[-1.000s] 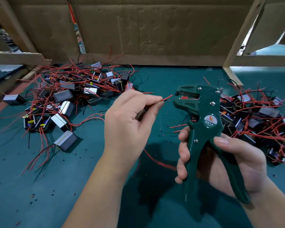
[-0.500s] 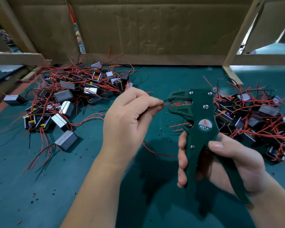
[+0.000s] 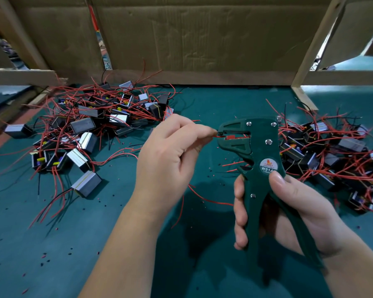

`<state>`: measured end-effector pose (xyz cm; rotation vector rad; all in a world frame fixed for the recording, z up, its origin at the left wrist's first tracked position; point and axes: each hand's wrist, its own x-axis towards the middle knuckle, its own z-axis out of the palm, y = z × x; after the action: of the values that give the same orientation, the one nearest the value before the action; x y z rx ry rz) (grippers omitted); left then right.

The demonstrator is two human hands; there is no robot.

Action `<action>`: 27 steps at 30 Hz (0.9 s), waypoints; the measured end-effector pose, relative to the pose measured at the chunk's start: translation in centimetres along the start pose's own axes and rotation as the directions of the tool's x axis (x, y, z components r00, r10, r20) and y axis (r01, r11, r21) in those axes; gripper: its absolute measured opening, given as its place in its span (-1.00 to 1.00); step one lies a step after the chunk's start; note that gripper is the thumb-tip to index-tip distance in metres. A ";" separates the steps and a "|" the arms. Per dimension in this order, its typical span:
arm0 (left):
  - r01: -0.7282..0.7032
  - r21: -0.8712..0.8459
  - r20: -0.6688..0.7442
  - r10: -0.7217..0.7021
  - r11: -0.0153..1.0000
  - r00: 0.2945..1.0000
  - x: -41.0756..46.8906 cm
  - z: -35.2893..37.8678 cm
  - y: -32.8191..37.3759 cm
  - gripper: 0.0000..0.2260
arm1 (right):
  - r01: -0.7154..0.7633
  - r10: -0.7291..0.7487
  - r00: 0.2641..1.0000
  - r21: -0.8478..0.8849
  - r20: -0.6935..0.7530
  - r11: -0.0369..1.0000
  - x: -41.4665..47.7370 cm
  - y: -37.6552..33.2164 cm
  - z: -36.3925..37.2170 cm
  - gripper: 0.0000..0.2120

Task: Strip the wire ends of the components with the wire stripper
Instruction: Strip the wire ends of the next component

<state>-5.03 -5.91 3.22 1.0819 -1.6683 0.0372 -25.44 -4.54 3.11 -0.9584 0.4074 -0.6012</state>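
My right hand (image 3: pixel 289 214) grips the handles of a dark green wire stripper (image 3: pixel 256 155), held upright with its jaws pointing left. My left hand (image 3: pixel 168 160) pinches a thin red wire (image 3: pixel 221 136) between thumb and forefinger, and the wire's end lies inside the stripper's jaws. The rest of that wire (image 3: pixel 202 197) trails down below my left hand; the component it belongs to is hidden behind the hand.
A heap of small grey and black components with red and black wires (image 3: pixel 91 130) lies at the left on the green table (image 3: pixel 95 244). A second heap (image 3: pixel 336 155) lies at the right. Cardboard walls (image 3: pixel 192 39) close the back. Bits of stripped insulation (image 3: pixel 45 255) dot the table.
The stripper has moved left and slightly down to meet my left hand. The red wire end, free in the air a second ago, now sits in the jaws.
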 end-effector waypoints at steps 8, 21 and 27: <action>0.044 0.009 0.021 -0.044 0.999 0.999 0.1 0.1 0.2 -0.90 | 0.011 -0.009 0.991 0.014 -0.137 1.000 0.3 0.5 0.7 -0.45; 0.190 0.045 0.086 -0.194 0.981 0.977 -0.2 0.2 -0.5 -0.93 | 0.144 -0.106 0.961 0.135 -0.254 0.980 1.0 0.5 0.7 -0.56; 0.344 -0.222 0.044 -0.343 0.912 0.938 0.3 -0.1 -0.2 -0.91 | -0.006 0.034 0.974 0.123 -0.224 0.992 1.0 0.4 0.5 -0.42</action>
<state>-4.88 -6.15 3.41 1.1835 -1.4234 -0.3769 -24.28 -4.73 2.96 -0.7710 0.5763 -0.7117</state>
